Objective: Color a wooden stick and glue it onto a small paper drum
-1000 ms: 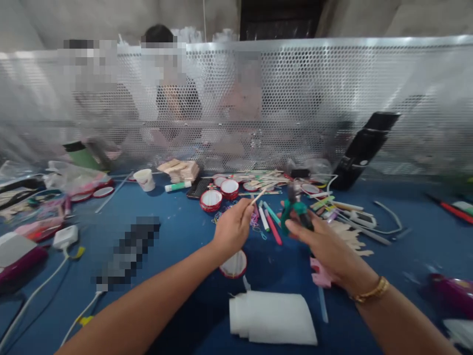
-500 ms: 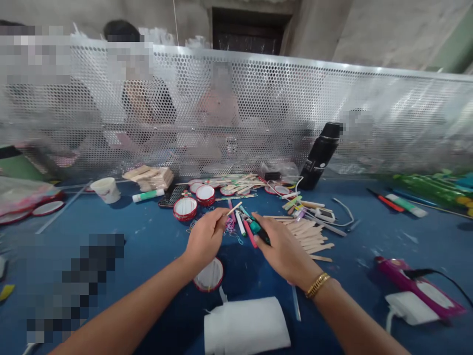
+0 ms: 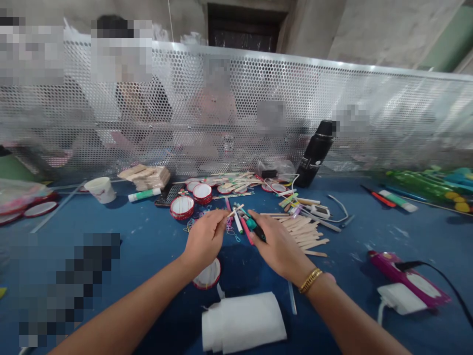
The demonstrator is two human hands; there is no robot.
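Note:
Between the thumb and fingers of my left hand (image 3: 207, 235) is a short, thin wooden stick (image 3: 235, 210) that points up and right. My right hand (image 3: 279, 244) is closed round teal-and-black pliers (image 3: 252, 224), whose tip meets the stick. Just below the stick lie a white marker (image 3: 238, 223) and a pink marker (image 3: 247, 231), partly hidden by the hands. Colourful rubber bands (image 3: 229, 228) are scattered beside my left fingers. A round red-rimmed piece (image 3: 207, 273) rests under my left wrist. Flat wooden sticks (image 3: 305, 234) are spread out right of my right hand.
A perforated metal screen (image 3: 244, 113) runs along the back, with people behind it. Before it stand a black bottle (image 3: 315, 155) and a paper cup (image 3: 101, 190). A white cloth roll (image 3: 246, 323) lies in front, a magenta glue gun (image 3: 408, 281) and white adapter (image 3: 402, 298) at right.
The pliers' tip has come up against the stick, which now tilts lower. The view has shifted slightly; both hands keep their hold.

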